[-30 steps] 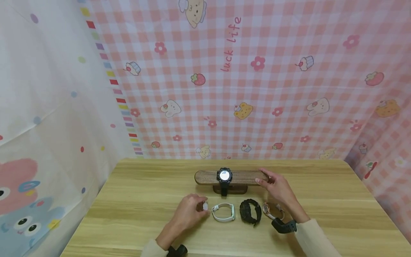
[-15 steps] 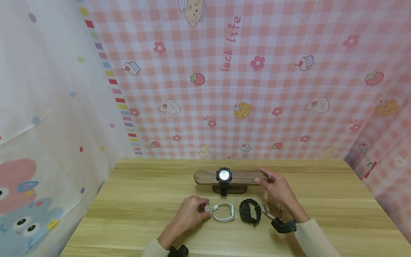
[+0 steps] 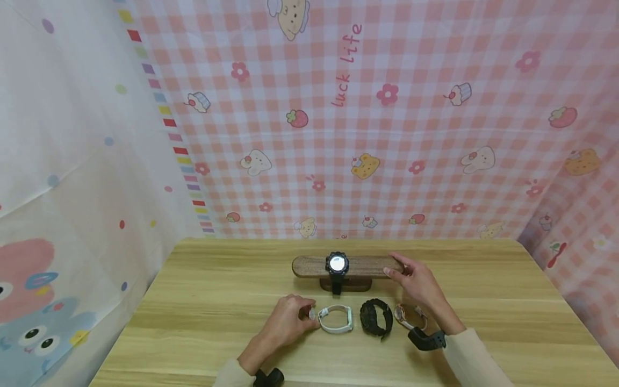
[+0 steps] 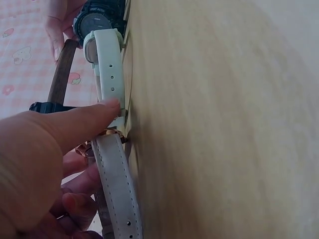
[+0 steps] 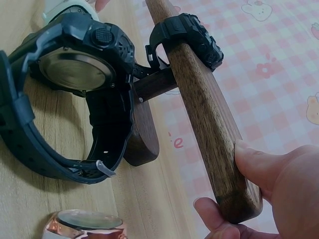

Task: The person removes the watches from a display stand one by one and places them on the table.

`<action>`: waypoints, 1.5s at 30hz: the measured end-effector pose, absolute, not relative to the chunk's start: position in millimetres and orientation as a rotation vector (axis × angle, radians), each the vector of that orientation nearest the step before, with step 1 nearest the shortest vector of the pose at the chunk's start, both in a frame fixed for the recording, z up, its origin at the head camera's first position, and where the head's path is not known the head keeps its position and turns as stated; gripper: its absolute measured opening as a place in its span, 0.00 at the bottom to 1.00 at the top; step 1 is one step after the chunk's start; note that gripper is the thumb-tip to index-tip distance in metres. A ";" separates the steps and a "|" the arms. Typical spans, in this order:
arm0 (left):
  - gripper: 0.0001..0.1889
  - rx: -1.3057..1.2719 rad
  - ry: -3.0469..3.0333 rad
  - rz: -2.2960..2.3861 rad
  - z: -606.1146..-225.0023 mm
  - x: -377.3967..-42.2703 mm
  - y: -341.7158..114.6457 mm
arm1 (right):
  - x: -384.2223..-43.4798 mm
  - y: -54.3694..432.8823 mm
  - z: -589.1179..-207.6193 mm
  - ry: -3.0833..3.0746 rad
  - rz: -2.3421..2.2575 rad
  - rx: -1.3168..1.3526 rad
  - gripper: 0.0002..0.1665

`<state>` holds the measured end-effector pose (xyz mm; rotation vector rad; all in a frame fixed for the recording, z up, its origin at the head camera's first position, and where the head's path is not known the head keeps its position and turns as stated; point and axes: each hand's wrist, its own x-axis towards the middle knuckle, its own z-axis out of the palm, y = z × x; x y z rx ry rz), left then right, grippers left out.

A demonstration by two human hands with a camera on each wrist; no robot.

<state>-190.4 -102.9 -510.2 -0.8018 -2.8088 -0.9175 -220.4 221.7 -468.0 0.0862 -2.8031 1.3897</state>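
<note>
My left hand [image 3: 285, 325] pinches a small wristwatch [image 4: 117, 186] with a stitched white strap and rose-gold metal at its case, low at the table's near-middle. Just right of the fingertips lies a white-strapped watch [image 3: 349, 318], its band closed in a loop. My right hand [image 3: 420, 285] grips the right end of a dark wooden watch stand [image 3: 309, 267], thumb on one side and fingers on the other, as the right wrist view shows. A black watch [image 3: 337, 263] with a bright face is strapped round the stand's bar, left of its middle.
A chunky black watch [image 3: 369, 317] stands on its side on the wooden table [image 3: 213, 290], right of the white one. Beyond it, near the right wrist, lies a rose-gold watch [image 3: 400, 313]. A pink checked cloth [image 3: 420, 199] hangs behind the table's back edge.
My left hand has shifted slightly right with the watch, closer to the white-strapped one, and then stays nearly still. The right hand keeps its grip on the stand.
</note>
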 end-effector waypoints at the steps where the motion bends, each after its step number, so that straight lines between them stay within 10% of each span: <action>1: 0.21 -0.798 -2.809 -0.925 -509.9 -190.4 -103.1 | -220.4 221.7 -468.0 -2.803 1.391 0.086 0.33; 45: 0.33 -0.600 -2.639 -1.012 -449.9 -233.0 -71.0 | -221.3 223.6 -468.3 -2.816 1.408 0.061 0.35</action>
